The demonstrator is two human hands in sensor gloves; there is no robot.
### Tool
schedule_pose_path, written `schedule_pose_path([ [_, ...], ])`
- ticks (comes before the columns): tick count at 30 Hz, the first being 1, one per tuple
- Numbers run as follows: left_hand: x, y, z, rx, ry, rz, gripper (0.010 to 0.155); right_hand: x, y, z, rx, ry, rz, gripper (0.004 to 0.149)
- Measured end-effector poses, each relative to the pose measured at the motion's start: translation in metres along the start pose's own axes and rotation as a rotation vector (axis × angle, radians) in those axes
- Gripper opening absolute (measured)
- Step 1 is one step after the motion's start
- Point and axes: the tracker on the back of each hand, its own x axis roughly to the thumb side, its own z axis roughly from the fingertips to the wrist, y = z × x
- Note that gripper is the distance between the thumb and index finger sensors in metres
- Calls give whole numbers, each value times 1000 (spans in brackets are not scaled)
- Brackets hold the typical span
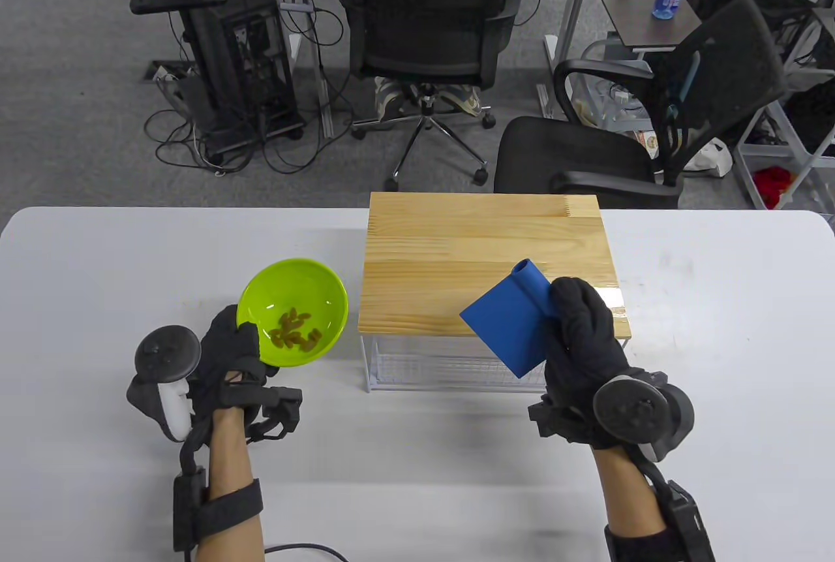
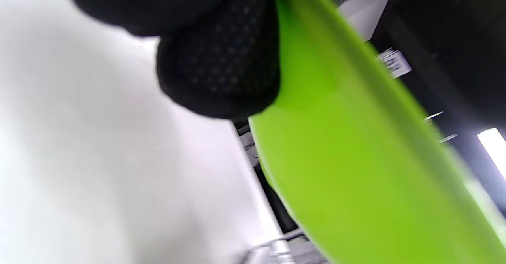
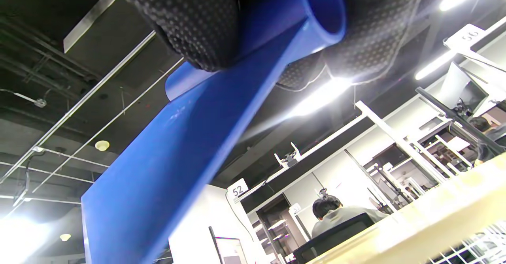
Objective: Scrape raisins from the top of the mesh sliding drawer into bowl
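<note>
A lime green bowl [image 1: 293, 301] is tilted above the white table, left of the drawer unit, with several brown raisins [image 1: 297, 332] lying in its lower part. My left hand [image 1: 231, 353] grips its near rim; from the left wrist camera the bowl's underside [image 2: 355, 169] fills the picture beside a black fingertip [image 2: 221, 66]. The wooden top [image 1: 483, 249] of the mesh sliding drawer [image 1: 450, 369] shows no raisins. My right hand [image 1: 580, 333] holds a blue scraper [image 1: 515, 324] by its rolled handle, blade tilted over the top's front right part. That scraper [image 3: 178, 157] points up toward the ceiling in the right wrist view.
The drawer unit stands at the table's far middle, with its white wire basket below the wooden top. Office chairs [image 1: 626, 124], a computer stand [image 1: 215, 33] and cables stand beyond the table's far edge. A person [image 3: 340, 214] sits in the background of the right wrist view.
</note>
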Motion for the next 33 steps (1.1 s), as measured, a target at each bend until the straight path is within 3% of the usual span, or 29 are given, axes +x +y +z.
schedule_pose_path([
  [3,-22,-12,-13,-37,91,-79,51,0,3,0,18,-2,-19,57],
  [11,-41,-24,-20,-37,155,-193,51,-1,7,2,32,-18,20,57],
  [21,-51,-31,-19,-50,165,-293,51,0,7,3,47,-42,50,57],
  [29,-58,-29,-19,-95,216,-263,52,2,9,3,60,-51,48,57],
  [33,-54,-25,-13,-104,267,-270,61,5,4,2,48,-51,30,57],
])
